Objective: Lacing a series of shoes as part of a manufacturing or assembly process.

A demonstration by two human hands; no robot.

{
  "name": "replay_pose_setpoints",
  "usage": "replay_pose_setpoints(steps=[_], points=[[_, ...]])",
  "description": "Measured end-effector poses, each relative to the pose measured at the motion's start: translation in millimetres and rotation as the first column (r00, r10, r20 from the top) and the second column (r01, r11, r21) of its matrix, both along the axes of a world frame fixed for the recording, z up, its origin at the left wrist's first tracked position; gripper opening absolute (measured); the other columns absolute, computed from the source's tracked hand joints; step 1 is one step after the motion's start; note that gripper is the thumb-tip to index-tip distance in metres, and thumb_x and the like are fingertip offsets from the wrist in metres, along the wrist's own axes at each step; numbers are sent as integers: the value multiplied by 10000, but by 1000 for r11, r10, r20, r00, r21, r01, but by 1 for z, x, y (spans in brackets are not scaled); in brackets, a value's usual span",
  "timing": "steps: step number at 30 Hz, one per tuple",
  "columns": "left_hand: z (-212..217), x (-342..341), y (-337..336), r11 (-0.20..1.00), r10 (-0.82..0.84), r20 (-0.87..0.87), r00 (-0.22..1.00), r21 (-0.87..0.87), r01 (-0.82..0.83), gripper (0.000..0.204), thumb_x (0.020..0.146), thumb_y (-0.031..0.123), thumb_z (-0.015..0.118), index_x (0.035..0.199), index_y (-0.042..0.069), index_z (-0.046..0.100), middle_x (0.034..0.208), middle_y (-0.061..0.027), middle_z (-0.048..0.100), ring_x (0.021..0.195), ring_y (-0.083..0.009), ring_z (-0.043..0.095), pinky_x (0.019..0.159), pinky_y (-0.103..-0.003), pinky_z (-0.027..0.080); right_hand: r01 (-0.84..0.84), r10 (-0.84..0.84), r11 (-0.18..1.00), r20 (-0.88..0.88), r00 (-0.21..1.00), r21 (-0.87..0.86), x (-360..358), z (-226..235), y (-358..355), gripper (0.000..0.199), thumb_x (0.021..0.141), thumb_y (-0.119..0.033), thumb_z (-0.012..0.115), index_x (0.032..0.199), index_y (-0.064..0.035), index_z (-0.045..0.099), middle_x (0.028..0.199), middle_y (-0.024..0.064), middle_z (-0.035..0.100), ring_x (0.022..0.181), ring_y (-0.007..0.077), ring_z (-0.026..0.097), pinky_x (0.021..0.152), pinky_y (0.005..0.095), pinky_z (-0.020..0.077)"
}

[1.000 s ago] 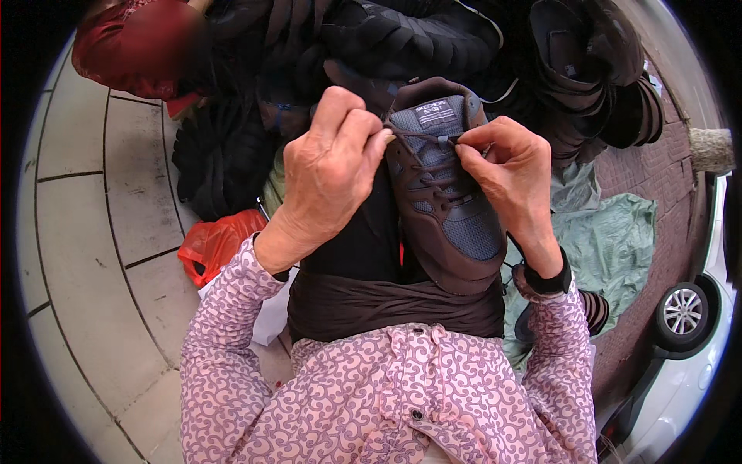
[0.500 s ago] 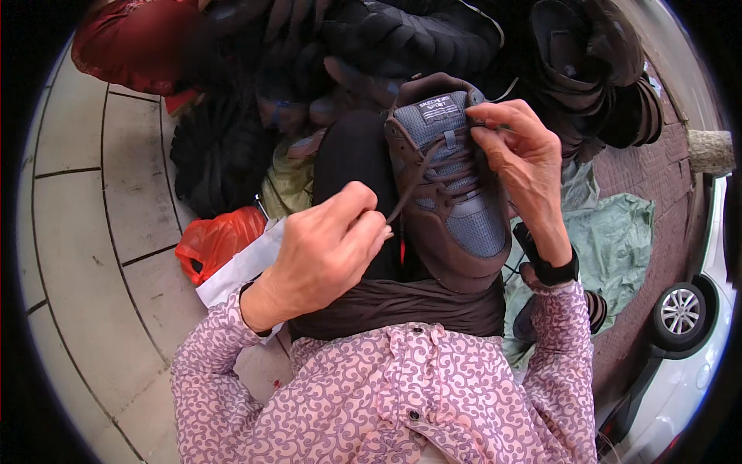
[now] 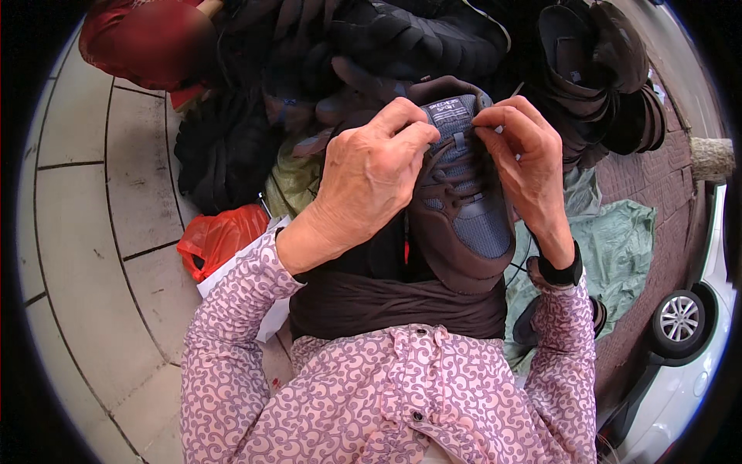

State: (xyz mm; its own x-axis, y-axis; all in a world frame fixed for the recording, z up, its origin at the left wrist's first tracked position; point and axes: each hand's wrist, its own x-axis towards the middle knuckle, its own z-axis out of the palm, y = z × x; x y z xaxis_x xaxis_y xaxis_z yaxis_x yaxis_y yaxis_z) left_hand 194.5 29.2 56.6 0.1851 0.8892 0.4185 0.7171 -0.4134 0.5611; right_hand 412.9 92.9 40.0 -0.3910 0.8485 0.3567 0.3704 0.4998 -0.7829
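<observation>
Left hand (image 3: 371, 174) has moved up from beside the shoe's toe half a second earlier to its upper left edge; the right hand (image 3: 529, 158) remains at the upper right edge. Shoe (image 3: 483, 232) lies over the dark lap (image 3: 394, 305), toe toward the wearer, opening facing away, near the shoe pile (image 3: 417, 39).

Left hand: thumb and forefinger pressed together beside the tongue (image 3: 454, 116); what lies between them is hidden. Right hand: thumb and forefinger curled close to the edge opposite; whether they pinch anything cannot be told.

Progress, as judged: lace (image 3: 457, 165) crosses the tongue in several rows over the lower and middle part, so that portion appears done. The top holes are covered by the fingers, and their state cannot be confirmed. No knot or bow is visible; the upper end appears unfinished.

Surroundings: red bag (image 3: 220, 236) on the paving, left; green sheet (image 3: 618, 232) on the ground, right; white car (image 3: 680, 394) beyond it.
</observation>
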Motion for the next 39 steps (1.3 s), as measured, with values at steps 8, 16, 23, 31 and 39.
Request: replay_pose_setpoints(steps=[8, 16, 23, 31, 39], points=[[5, 7, 9, 995, -8, -73, 997, -101, 1, 131, 876, 98, 760, 972, 10, 741, 980, -158, 727, 822, -330, 736, 722, -405, 572, -61, 63, 998, 71, 995, -32, 4, 10, 6, 155, 880, 58, 735, 1025, 3, 732, 892, 103, 666, 746, 179, 655, 678, 314, 525], [2, 9, 25, 959, -7, 12, 1000, -285, 10, 141, 848, 101, 715, 905, -24, 748, 820, -202, 731, 741, -332, 733, 718, -413, 564, -238, 234, 968, 54, 971, 76, 6, 10, 14, 187, 914, 81, 659, 1089, 19, 683, 953, 182, 689, 786, 313, 692, 698, 358, 541], [6, 5, 35, 944, -87, 5, 996, -320, 84, 133, 830, 86, 732, 892, -31, 730, 795, -186, 714, 726, -349, 723, 711, -411, 565, -267, 262, 930, -56, 963, -253, 10, 14, 13, 144, 978, 33, 600, 1092, -3, 680, 826, 33, 651, 698, 90, 578, 622, 252, 453], [0, 14, 13, 991, 130, 42, 991, -46, -128, 225, 849, 70, 764, 1057, 34, 685, 1042, -140, 645, 773, -367, 692, 705, -454, 554, -109, 65, 935, -139, 988, -337, 4, 0, 28, 113, 1021, -11, 616, 1122, -40, 656, 799, -16, 598, 734, 48, 531, 649, 227, 424], [-3, 12, -36, 905, 218, 159, 963, -401, -139, 168, 986, 152, 733, 950, -6, 690, 737, -61, 673, 549, -76, 526, 519, -280, 410, -83, 72, 940, -45, 996, -331, 11, 1, 28, 102, 1037, -64, 642, 1134, -47, 671, 802, 4, 615, 719, 70, 545, 661, 235, 448]])
